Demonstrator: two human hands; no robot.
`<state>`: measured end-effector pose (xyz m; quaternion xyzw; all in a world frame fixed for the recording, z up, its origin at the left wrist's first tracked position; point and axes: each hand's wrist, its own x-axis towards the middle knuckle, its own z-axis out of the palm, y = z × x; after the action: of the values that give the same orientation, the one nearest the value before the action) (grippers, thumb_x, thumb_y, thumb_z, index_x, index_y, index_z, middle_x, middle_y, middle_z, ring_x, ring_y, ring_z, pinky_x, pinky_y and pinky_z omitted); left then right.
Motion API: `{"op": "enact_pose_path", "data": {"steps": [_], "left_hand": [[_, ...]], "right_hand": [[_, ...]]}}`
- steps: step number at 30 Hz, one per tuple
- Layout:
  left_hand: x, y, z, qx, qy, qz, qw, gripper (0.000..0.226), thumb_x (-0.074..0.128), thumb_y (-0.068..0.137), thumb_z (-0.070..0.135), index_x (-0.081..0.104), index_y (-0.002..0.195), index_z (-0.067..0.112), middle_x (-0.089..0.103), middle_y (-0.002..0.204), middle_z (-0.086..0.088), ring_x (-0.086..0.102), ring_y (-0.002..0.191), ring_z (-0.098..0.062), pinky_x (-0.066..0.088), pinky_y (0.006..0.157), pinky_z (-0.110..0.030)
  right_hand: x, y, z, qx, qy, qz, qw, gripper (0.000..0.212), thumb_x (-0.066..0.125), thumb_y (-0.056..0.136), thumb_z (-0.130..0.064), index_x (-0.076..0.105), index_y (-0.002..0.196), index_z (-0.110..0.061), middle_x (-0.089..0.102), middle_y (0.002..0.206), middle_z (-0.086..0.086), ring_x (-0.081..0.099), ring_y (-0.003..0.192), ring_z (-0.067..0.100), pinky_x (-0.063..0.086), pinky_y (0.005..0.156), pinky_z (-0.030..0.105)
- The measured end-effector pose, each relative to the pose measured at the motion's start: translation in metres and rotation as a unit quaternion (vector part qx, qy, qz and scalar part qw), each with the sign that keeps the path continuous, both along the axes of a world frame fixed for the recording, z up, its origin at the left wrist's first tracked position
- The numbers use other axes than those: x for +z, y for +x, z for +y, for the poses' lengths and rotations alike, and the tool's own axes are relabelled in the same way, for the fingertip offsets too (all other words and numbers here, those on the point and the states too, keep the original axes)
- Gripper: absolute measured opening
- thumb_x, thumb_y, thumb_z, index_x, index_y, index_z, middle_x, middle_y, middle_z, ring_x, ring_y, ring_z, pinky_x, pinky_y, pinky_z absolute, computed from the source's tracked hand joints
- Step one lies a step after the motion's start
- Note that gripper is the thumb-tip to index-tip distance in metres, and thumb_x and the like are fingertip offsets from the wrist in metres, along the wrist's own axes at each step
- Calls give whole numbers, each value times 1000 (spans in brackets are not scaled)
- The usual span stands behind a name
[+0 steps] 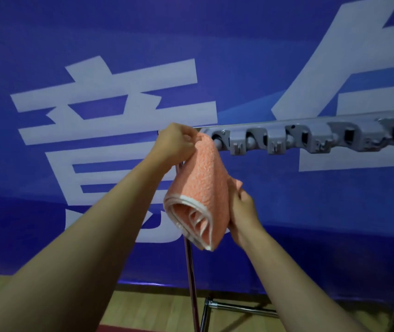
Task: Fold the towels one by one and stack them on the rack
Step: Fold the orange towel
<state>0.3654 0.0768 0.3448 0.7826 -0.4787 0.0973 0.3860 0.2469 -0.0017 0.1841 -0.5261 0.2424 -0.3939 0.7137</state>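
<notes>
A folded orange towel (200,188) with white edging hangs at the left end of the rack's top bar (311,137). My left hand (179,142) pinches the towel's top corner right at the bar's end. My right hand (242,212) grips the towel's lower right side from behind. The folded layers open toward me at the bottom. Whether the towel rests on the bar or only touches it is hidden by the cloth.
Grey plastic clip holders (275,140) line the bar to the right. The rack's chrome upright (191,283) and base bar (239,307) stand below on a wooden floor (143,307). A blue banner with white characters (119,92) fills the background.
</notes>
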Motion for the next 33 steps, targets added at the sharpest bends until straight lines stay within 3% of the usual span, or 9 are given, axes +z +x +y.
{"op": "enact_pose_path", "data": {"steps": [5,8,11,14,16,21,24,27,33], "left_hand": [[-8,5,2,-12,-39,-2,999,5,73,94,24,77,96,25,66,80,11,58,60,-4,39,43,-10],[-10,7,10,-68,-55,-16,996,16,65,98,19,78,100,28,73,92,7,68,72,-9,49,60,-20],[-17,1,21,-142,8,-17,990,33,46,108,12,74,119,24,66,112,12,61,101,1,45,80,-8],[-36,9,25,-178,58,28,982,33,37,113,39,56,139,36,55,135,2,51,128,-16,38,109,-33],[-47,11,25,-195,63,88,975,37,38,106,61,46,140,48,49,141,-2,54,128,-22,48,102,-39],[-63,-3,14,-213,-6,122,969,30,50,106,48,46,134,39,62,117,14,64,104,-2,53,77,-20],[-68,-8,10,-212,-20,123,969,30,51,106,47,43,133,38,60,118,14,66,104,-6,56,77,-23],[-65,-16,16,-220,-17,164,961,43,53,105,47,35,144,41,57,121,10,69,102,-14,61,73,-25],[-76,-15,35,-232,-10,249,940,63,57,101,48,21,152,54,50,130,6,71,105,-29,65,74,-36]], "right_hand": [[-21,8,-7,-20,-30,35,999,45,50,96,-69,70,110,-31,78,98,11,75,86,21,63,77,54],[-28,11,-10,-26,-35,43,998,52,51,95,-70,68,119,-27,79,94,2,77,85,21,65,72,43],[-30,16,-8,-25,-28,46,998,47,52,97,-65,68,117,-26,79,95,3,76,82,21,60,66,35],[-31,16,-1,-17,-6,37,999,45,53,98,-63,68,120,-27,79,100,5,77,87,22,61,66,35],[-33,16,1,-5,-5,31,999,44,53,99,-62,71,117,-26,80,98,4,78,88,24,65,73,45],[-33,10,7,68,62,-78,993,65,76,80,-60,71,122,-11,75,116,14,72,109,34,57,96,56],[-25,0,12,88,116,-113,983,33,49,105,-30,69,103,-4,78,84,10,77,75,21,64,68,35],[-19,-8,16,83,126,-108,982,38,36,110,-20,68,93,-6,76,68,7,74,59,17,60,51,29],[-33,-27,18,28,96,41,994,24,50,106,-24,70,111,-11,76,98,14,69,79,22,59,61,33]]}}
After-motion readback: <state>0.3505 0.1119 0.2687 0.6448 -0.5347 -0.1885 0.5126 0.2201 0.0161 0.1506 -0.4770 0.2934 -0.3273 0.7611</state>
